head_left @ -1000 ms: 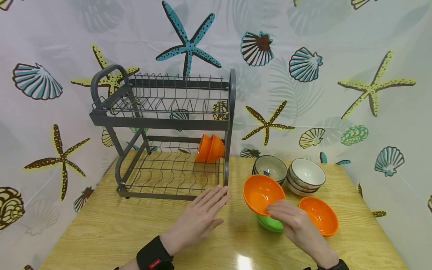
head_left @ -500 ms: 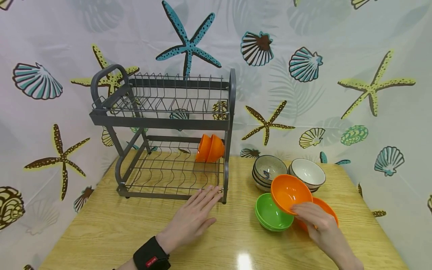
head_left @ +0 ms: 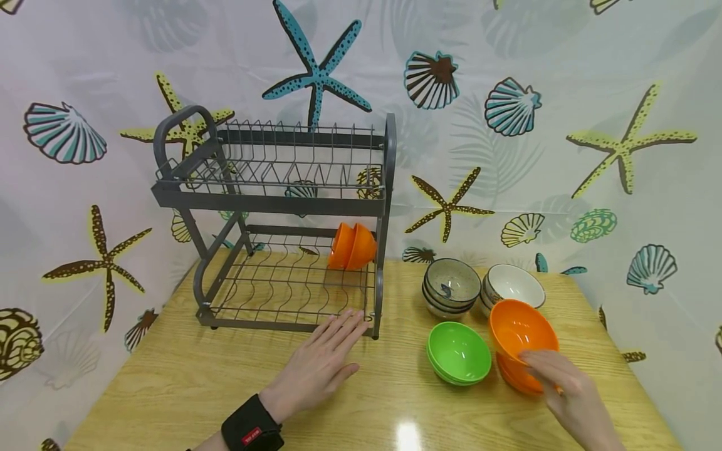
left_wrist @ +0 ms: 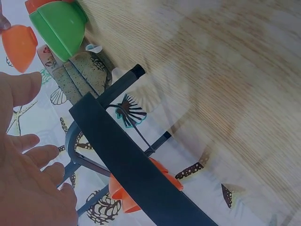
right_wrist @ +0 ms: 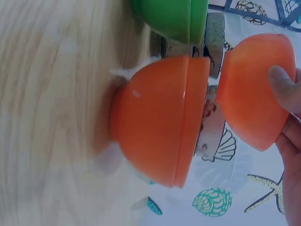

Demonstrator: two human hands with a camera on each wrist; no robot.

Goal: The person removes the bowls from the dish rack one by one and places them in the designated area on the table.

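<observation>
My right hand (head_left: 570,391) pinches the near rim of an orange bowl (head_left: 521,327), thumb on its outside in the right wrist view. The held bowl tilts above a stack of nested orange bowls (right_wrist: 150,122), with a gap between them in that view. My left hand (head_left: 318,363) lies with fingers straight and holds nothing, its fingertips near the front right corner of the dark dish rack (head_left: 271,203). Two more orange bowls (head_left: 361,247) stand on edge at the right end of the rack's lower tier.
Left of the orange stack are nested green bowls (head_left: 459,354). Behind them stand a stack of grey speckled bowls (head_left: 451,285) and a stack of white bowls (head_left: 514,285). A curtain with starfish and shells (head_left: 592,50) hangs behind the wooden table (head_left: 169,388).
My right hand has carried the orange bowl rightward from over the green bowls to over the orange stack. My left hand has drifted slightly left, still flat by the rack.
</observation>
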